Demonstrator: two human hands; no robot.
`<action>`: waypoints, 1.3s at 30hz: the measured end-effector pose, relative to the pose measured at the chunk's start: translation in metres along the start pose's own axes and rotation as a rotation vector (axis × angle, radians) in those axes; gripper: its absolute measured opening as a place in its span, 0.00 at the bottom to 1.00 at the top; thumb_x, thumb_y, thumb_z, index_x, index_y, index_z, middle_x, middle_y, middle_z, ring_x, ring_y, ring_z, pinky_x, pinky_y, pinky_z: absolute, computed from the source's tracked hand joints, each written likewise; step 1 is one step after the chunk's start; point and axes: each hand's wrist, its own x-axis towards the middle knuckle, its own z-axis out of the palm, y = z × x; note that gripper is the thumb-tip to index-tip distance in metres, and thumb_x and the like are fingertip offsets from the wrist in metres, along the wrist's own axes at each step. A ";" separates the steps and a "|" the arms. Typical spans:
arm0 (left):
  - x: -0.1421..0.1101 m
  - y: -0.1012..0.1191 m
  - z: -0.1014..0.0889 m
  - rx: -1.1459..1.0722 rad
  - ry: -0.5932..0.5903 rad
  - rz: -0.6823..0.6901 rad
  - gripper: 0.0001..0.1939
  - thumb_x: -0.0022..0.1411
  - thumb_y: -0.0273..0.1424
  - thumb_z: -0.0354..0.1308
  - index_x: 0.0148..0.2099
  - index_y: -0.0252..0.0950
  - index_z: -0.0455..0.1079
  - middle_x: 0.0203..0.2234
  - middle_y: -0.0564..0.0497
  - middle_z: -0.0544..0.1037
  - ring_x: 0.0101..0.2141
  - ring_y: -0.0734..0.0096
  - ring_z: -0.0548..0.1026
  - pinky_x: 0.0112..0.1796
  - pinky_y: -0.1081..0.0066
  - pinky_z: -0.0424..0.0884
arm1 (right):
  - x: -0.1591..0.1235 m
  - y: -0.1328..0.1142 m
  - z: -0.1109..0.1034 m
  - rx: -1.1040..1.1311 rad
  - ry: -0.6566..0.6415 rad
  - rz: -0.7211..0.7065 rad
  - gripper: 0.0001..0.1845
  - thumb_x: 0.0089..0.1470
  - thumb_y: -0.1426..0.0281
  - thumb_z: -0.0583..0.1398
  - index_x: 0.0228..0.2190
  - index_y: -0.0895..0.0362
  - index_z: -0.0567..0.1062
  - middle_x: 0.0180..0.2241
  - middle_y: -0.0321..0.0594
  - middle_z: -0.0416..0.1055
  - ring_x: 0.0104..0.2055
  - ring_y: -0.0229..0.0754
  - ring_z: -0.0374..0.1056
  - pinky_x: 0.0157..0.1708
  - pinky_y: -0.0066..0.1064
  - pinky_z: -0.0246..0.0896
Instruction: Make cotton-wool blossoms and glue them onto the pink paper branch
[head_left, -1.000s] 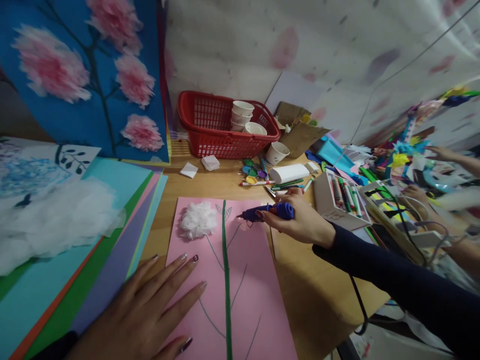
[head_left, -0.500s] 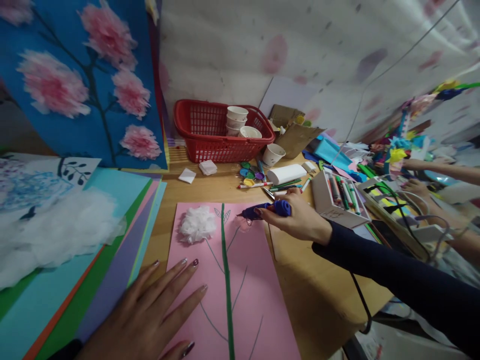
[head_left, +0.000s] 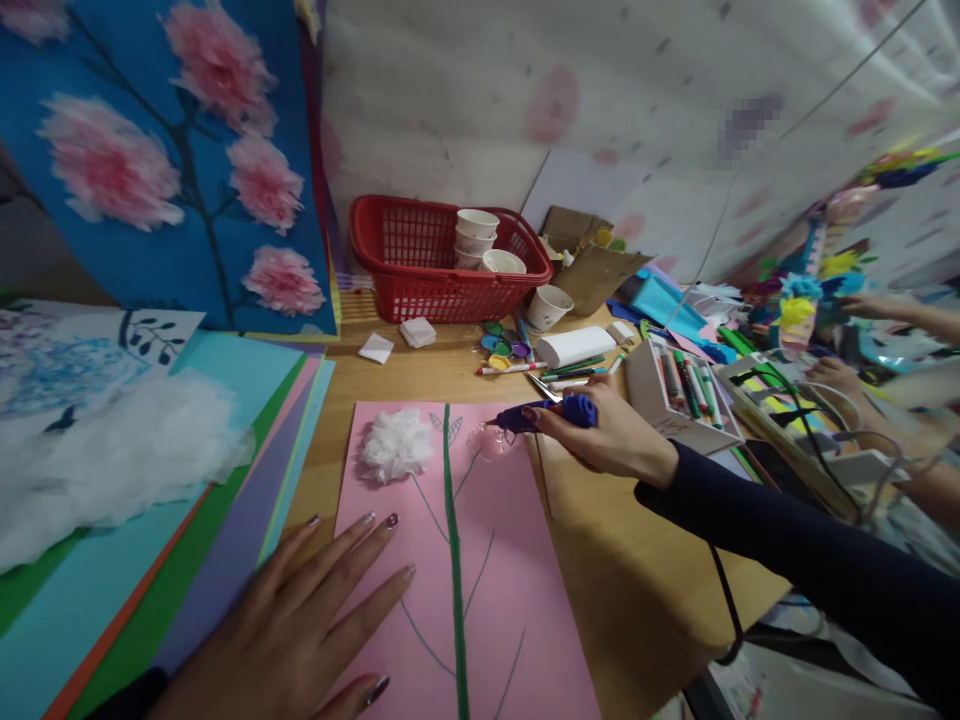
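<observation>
My right hand (head_left: pixel 611 430) is wrapped round a blue hot glue gun (head_left: pixel 551 412), its tip pointing left over the upper right of a pink sheet (head_left: pixel 517 560). Under the tip lies a clear, shiny ring of glue (head_left: pixel 489 442) at the end of a thin drawn branch. A thick green stem (head_left: pixel 452 540) runs down the sheet, with two outlined leaves near its top. To the left of the stem sits a white tissue-paper flower (head_left: pixel 396 445). My left hand (head_left: pixel 292 620) lies spread over the sheet's lower left edge, holding nothing.
Behind the sheet stand a red basket (head_left: pixel 457 300) with paper cups and a box of markers (head_left: pixel 686 400). Folded white tissue squares (head_left: pixel 418 332) lie near the basket. Coloured paper (head_left: pixel 225 540) and white tissue (head_left: pixel 112 470) are at left. Another person's arm (head_left: pixel 900 315) reaches in at right.
The glue gun's tip has moved slightly right and up. The glue under it has grown from a small patch into a clear ring. My left hand stays in place.
</observation>
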 end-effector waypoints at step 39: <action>-0.002 0.004 -0.007 0.022 -0.090 -0.036 0.32 0.61 0.45 0.51 0.65 0.50 0.49 0.65 0.55 0.51 0.61 0.58 0.53 0.60 0.57 0.42 | -0.023 0.012 -0.005 -0.075 -0.007 -0.085 0.24 0.55 0.56 0.55 0.13 0.55 0.59 0.15 0.35 0.62 0.21 0.37 0.55 0.36 0.42 0.51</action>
